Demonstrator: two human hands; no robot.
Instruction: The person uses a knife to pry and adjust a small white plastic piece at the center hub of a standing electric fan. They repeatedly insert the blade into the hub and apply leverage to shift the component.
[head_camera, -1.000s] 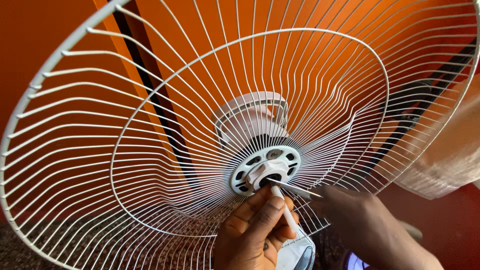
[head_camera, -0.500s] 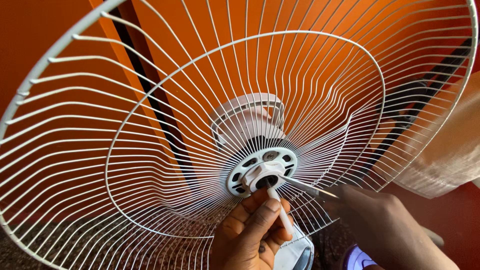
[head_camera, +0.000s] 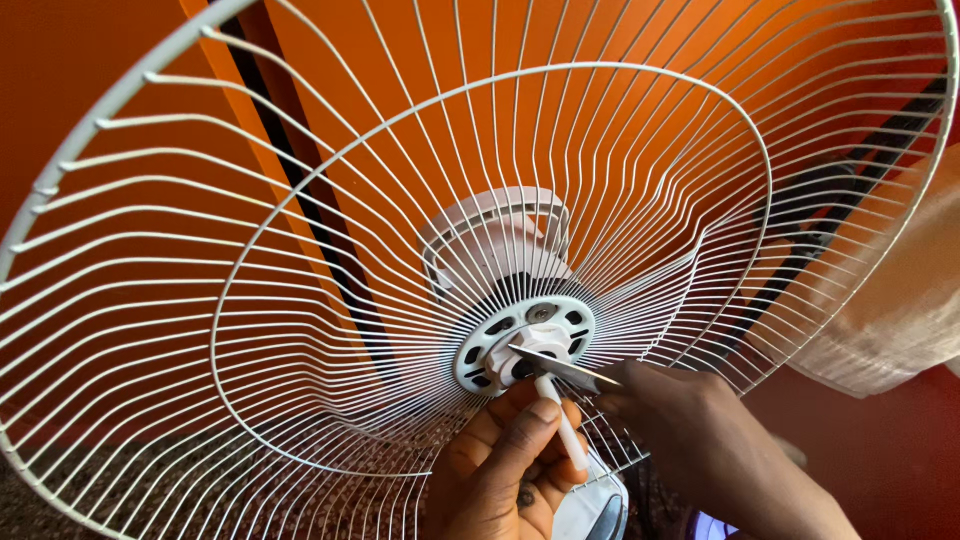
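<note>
white wire fan guard (head_camera: 300, 300) before orange wall (head_camera: 60, 90), dark patterned floor (head_camera: 60, 510) below.
left hand (head_camera: 510, 465) fingers closed on white shaft (head_camera: 560, 430); right hand (head_camera: 690, 420) pinching thin metal blade (head_camera: 560, 367) at hub (head_camera: 525, 345); wrists cut off.

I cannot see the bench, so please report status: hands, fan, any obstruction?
Left hand holds white shaft. Right hand presses metal blade at guard hub. Nothing obstructing.

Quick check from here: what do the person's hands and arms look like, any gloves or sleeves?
Both hands are bare, no gloves. The left hand and right hand show no rings or watch. No sleeve shows on the visible part of the right forearm; the left arm is out of frame.
</note>
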